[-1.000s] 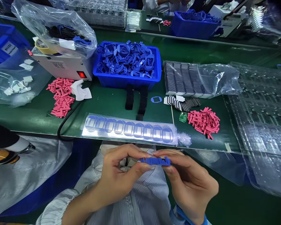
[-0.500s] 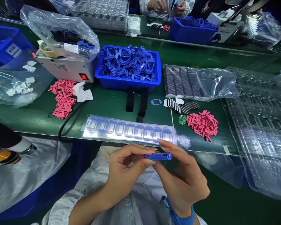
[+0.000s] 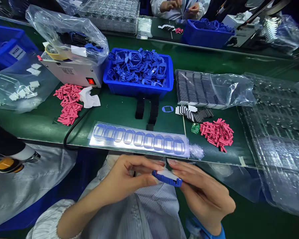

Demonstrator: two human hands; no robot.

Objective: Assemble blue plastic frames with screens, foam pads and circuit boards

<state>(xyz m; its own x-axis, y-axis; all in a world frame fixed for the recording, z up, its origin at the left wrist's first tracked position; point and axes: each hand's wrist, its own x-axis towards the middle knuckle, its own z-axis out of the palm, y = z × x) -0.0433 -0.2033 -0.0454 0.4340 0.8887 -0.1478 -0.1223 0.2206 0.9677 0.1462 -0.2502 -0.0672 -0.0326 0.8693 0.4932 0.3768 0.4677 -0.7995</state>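
Workbench with dark green surface (image 3: pixel 119 111) crosses the middle of the frame. On it, at upper centre, stands a blue rectangular plastic bin (image 3: pixel 139 89). At lower centre, the left hand (image 3: pixel 126 176) and the right hand (image 3: pixel 206 192), fingers nearly closed, pinch opposite ends of a blue plastic casing (image 3: pixel 165 179) with white top.

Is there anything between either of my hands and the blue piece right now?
Nothing visible: the left hand directly grips one end of the blue piece, and the right hand grips the other.
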